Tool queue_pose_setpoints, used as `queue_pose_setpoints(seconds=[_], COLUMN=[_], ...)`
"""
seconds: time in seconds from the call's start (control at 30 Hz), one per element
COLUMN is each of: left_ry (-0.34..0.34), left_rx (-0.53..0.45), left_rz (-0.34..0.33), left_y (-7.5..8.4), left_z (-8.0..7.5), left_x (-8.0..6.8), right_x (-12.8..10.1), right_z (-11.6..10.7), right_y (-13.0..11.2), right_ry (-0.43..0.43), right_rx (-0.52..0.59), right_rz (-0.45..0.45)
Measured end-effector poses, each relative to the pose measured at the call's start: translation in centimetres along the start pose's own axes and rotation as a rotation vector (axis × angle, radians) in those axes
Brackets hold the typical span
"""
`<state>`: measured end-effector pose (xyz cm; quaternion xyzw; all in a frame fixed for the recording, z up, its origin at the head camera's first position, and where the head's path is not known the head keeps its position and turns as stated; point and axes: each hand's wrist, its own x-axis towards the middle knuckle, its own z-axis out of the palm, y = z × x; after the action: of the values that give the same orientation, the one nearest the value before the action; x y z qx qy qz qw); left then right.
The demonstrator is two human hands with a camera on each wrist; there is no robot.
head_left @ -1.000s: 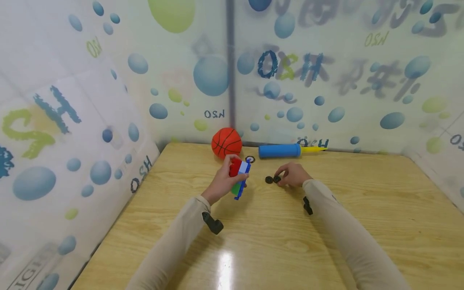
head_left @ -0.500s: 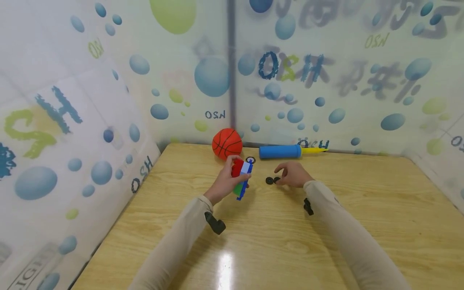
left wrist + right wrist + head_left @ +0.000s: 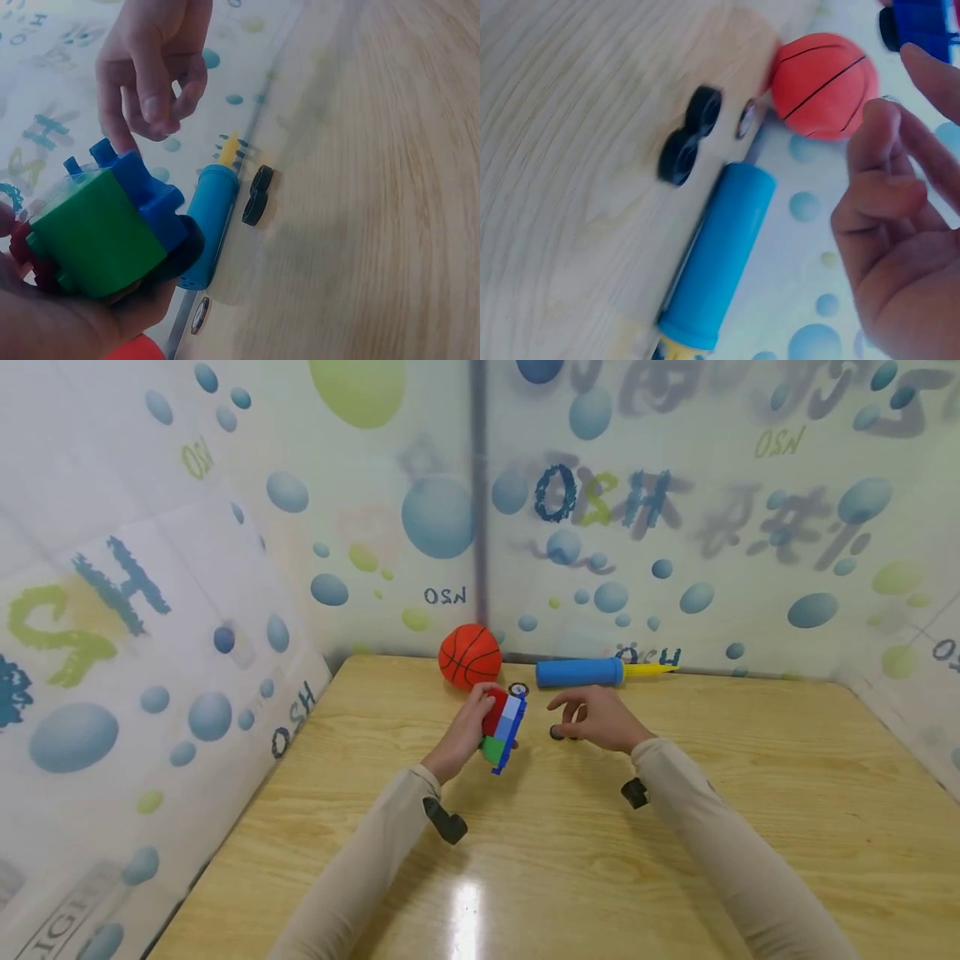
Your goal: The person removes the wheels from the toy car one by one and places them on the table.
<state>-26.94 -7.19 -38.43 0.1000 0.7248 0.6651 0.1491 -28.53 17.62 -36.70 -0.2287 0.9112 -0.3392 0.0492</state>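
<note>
Right hand (image 3: 596,717) lifted off black wheels (image 3: 256,196)

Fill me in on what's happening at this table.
A person sits at a wooden table. The left hand grips a toy block vehicle of red, blue and green bricks, held off the table. The right hand hovers, fingers loosely curled and holding nothing, above two black wheels lying on the wood. An orange ball and blue pump lie by the wall.

Two hands (image 3: 525,720), one block toy (image 3: 502,727), two black wheels (image 3: 690,135), one basketball (image 3: 469,655), one blue pump (image 3: 579,672), one small ring (image 3: 518,690).
</note>
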Motion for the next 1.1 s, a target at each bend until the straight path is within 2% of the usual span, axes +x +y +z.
queue_pose_setpoints(seconds=[0.27,0.6,0.9,1.1], left_ry=[-0.050,-0.044,-0.055,-0.032], left_rx=[-0.089,-0.202,-0.277,-0.351], left_rz=[0.002,-0.024,-0.038,-0.026], left_y=[0.2,-0.2,-0.5,-0.6], left_z=[0.1,-0.2,0.0,0.5], left_x=[0.1,0.6,0.7,0.8], right_x=[-0.6,-1.1,-1.5,-1.7], right_z=[0.7,1.9,3.3,4.2], right_y=[-2.1,-2.7,-3.6,-4.2], right_ry=[0.052,0.116,0.150,0.217], right_rx=[0.061,0.136,0.087,0.016], right_rz=[-0.095,-0.174,-0.285,-0.331])
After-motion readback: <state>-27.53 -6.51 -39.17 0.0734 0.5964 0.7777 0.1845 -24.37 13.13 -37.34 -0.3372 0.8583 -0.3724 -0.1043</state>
